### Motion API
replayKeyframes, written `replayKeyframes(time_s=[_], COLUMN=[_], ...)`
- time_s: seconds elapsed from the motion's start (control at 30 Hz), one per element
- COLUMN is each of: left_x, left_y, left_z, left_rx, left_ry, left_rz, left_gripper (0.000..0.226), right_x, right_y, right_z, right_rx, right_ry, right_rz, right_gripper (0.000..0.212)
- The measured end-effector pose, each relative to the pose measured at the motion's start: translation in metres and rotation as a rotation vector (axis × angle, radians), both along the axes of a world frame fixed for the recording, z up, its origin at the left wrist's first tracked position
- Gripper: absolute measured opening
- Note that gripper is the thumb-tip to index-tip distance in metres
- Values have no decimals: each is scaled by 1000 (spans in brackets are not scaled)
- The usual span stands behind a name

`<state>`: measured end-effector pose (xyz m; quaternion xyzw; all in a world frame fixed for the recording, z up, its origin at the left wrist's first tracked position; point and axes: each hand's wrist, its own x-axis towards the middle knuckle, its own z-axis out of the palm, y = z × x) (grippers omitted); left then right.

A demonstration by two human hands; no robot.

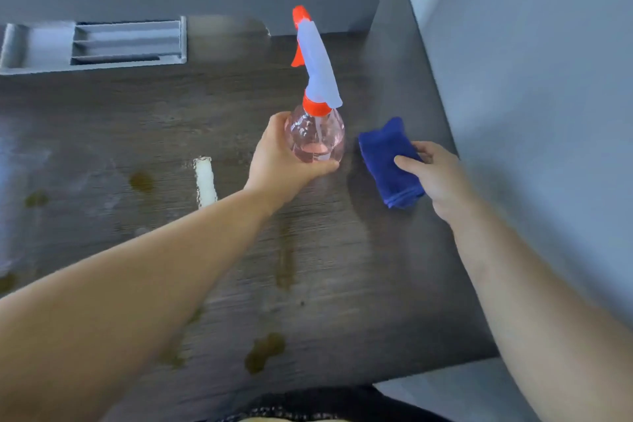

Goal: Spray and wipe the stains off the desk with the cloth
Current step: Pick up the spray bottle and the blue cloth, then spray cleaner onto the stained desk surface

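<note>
While the left hand [284,161] curls its fingers and thumb round the clear, pink-tinted body of the bottle [317,134], the cloth [387,154], blue and folded, lies just beside it toward the right edge of the desk [342,301]. The right hand [435,175] grips the cloth, thumb laid across the top and fingers curled at its right side. Whether bottle or cloth is resting on the wood or lifted just clear of it cannot be told. A little liquid sits low in the bottle, and its white-and-orange trigger head points toward the far edge.

Brownish stains [263,351] mark the dark wood-grain surface: a blot near the front edge, a long smear between the forearms, and smaller spots out toward the left edge. A white streak [205,181] shows left of the left wrist; what it is cannot be told.

At the far left corner sits a grey tray [92,44] with slotted compartments. A pale wall [531,113] runs along the right edge.
</note>
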<state>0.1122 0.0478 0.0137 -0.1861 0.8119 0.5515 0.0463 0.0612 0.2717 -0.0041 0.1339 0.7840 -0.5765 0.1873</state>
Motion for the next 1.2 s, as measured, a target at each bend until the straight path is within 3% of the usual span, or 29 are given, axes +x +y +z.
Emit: replayKeyframes(time_s=[0.13, 0.2, 0.33, 0.43, 0.57, 0.7, 0.77, 0.8, 0.87, 0.97, 1.03, 1.13, 1.2], left_x=[41, 59, 108, 136, 162, 175, 179, 181, 183, 184, 185, 190, 193], left_y=[-1, -1, -10, -17, -25, -26, -22, -20, -14, 2, 13, 37, 58], left_z=[11, 14, 24, 24, 21, 18, 16, 15, 16, 18, 20, 21, 16], left_rx=[-4, -2, 8, 23, 21, 21, 23, 25, 25, 35, 51, 91, 79], left_ry=[19, 22, 36, 32, -2, -23, -22, -27, -26, -24, -30, -48, -50], left_rz=[-125, -146, -194, -206, -207, -206, -196, -197, -196, -213, -242, -330, -394], left_gripper=[76, 76, 74, 74, 77, 75, 73, 73, 75, 76, 76, 74, 74], right_x=[78, 102, 155, 186, 221, 233, 230, 228, 221, 214, 215, 211, 205], right_y=[21, 26, 21, 7, -17, -19, -13, -12, -12, -9, -6, -1, 1], right_z=[13, 17, 14, -14, -54, -57, -54, -51, -34, 11, 41, 70, 80], right_rx=[-56, 35, 696, 864, 950, 1043, 1098, 1076, 827, 245, -150, -236, -171], right_ry=[-50, 33, 504, 679, 488, 440, 296, 209, 115, 133, 77, 198, 292], right_rz=[-43, -29, 115, 312, 468, 476, 586, 641, 570, 161, 117, 374, 463], right_gripper=[20, 20, 27, 32, 45, 61, 66, 66, 62, 58, 72, 97, 97])
